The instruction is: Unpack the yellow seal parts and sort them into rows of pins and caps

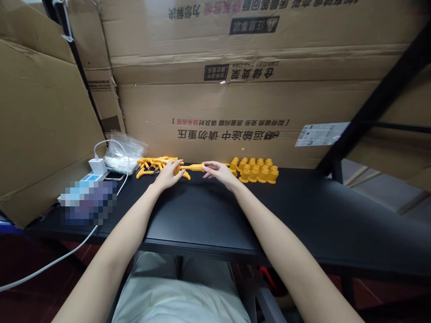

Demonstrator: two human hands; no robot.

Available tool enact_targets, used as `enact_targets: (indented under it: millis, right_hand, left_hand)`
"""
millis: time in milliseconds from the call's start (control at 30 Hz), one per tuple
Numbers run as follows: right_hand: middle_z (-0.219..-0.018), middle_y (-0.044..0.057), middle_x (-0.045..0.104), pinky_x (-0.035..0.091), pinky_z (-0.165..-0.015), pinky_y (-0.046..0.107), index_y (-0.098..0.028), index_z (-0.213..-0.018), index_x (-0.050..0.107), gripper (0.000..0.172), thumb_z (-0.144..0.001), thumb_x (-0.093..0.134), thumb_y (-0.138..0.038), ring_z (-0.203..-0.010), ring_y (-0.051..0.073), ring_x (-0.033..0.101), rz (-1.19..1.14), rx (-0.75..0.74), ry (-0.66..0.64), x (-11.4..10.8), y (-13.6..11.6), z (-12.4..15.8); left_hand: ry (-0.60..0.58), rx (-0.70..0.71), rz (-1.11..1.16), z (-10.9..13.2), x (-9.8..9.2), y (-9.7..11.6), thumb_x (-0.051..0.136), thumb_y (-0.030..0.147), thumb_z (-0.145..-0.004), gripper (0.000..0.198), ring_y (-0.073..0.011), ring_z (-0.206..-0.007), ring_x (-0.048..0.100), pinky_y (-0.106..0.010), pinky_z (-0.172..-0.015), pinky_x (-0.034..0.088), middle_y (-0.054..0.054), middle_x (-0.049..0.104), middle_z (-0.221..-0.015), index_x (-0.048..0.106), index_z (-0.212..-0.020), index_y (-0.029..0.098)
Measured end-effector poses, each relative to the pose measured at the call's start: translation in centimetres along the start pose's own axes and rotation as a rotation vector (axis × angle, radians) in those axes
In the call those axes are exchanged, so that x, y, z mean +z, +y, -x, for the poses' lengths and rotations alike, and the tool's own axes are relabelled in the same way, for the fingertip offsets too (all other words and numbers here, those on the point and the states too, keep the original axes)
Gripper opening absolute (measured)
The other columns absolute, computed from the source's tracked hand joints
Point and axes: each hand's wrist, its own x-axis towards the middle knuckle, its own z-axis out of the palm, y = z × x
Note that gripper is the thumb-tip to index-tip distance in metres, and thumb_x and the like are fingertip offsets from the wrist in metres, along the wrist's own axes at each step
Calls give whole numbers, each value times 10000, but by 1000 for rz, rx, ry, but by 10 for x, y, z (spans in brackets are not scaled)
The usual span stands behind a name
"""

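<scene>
A yellow plastic rod-shaped part [194,167] spans the gap between my two hands, roughly level above the black table. My left hand [168,176] is closed around its left end, where a yellow curved handle shape shows by the fingers. With thumb and fingers, my right hand [219,174] pinches the right end. Just beside and behind my left hand lies a pile of yellow hooked handle pieces [145,172] with dark chains. Several yellow stepped cup-shaped pieces [259,171] stand in rows to the right of my right hand. My fingers hide how the held part's ends are shaped.
The black table [202,215] meets a printed cardboard sheet [208,103] at the back. At left are a clear plastic bag [121,152], a white charger [98,165] with a cable, a phone [114,176] and a blurred-out patch. A dark metal post [367,101] slants at right.
</scene>
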Motion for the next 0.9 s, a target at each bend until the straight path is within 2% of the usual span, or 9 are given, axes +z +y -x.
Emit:
enact_targets:
  millis: [300,467,567,700,833,900]
  right_hand:
    - [-898,73,725,530,-592,226,-164,-993,672,292,-743,740,-298,-614,112,666,-17,3,-4,1,0,0]
    - [-855,64,715,556,-662,290,-162,-964,660,358,-696,768,-373,-627,134,668,-45,-49,-24,1,7,-3]
    - [-849,61,706,559,-727,348,-165,-927,640,419,-645,785,-439,-670,163,675,-64,-115,-4,-1,13,-8]
    - [-864,58,683,541,-807,399,-185,-958,601,433,-668,747,-471,-749,193,674,-6,-234,132,-14,23,-18]
    - [-984,102,653,512,-832,429,-182,-1049,570,344,-777,644,-379,-826,224,651,343,-383,413,-37,36,-22]
    - [-1077,135,633,481,-869,434,-174,-1097,565,306,-822,586,-305,-905,246,630,599,-453,447,-46,42,-19]
  left_hand:
    - [10,8,-9,0,2,-4,552,320,-880,431,-185,-1000,580,-354,-941,465,-84,577,-1061,517,-1288,187]
    - [-18,7,-9,-1,4,-8,602,260,-832,481,-195,-1024,571,-360,-949,465,-80,565,-1088,505,-1299,197]
    - [-61,-23,9,-1,4,-8,598,265,-828,591,-194,-981,587,-353,-906,487,-92,546,-1145,415,-1387,215]
    - [-29,-49,-9,1,2,-9,570,305,-842,679,-206,-1012,583,-366,-905,482,-96,514,-1234,291,-1460,264]
    - [-42,-39,-103,2,5,-12,539,253,-845,518,-242,-1161,520,-390,-985,432,-107,534,-1246,461,-1356,228]
    - [-116,-58,-177,2,6,-13,544,232,-834,402,-262,-1168,516,-424,-990,420,-111,571,-1199,572,-1234,216]
